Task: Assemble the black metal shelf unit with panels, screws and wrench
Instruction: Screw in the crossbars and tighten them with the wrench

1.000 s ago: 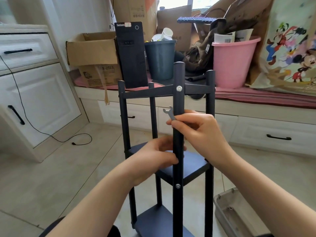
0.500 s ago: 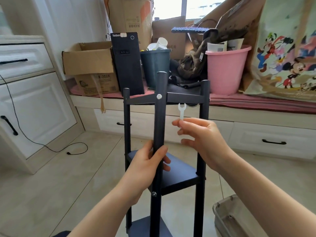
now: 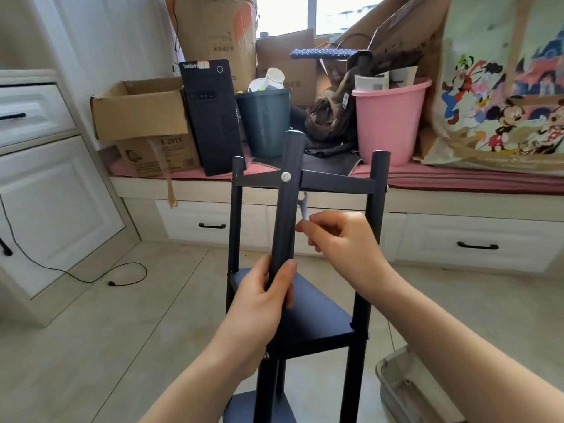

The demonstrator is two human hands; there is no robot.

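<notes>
The black shelf (image 3: 305,315) stands upright on the tiled floor (image 3: 106,331), in front of a window bench crowded with boxes and a pink bucket (image 3: 387,117). The left hand (image 3: 262,303) is wrapped around the near post (image 3: 285,209) just above the middle panel, its grip clenched on the tube. The right hand (image 3: 341,239) pinches the small wrench (image 3: 303,207) between its fingertips, just right of that post and below the silver screw (image 3: 286,177) at the top panel.
</notes>
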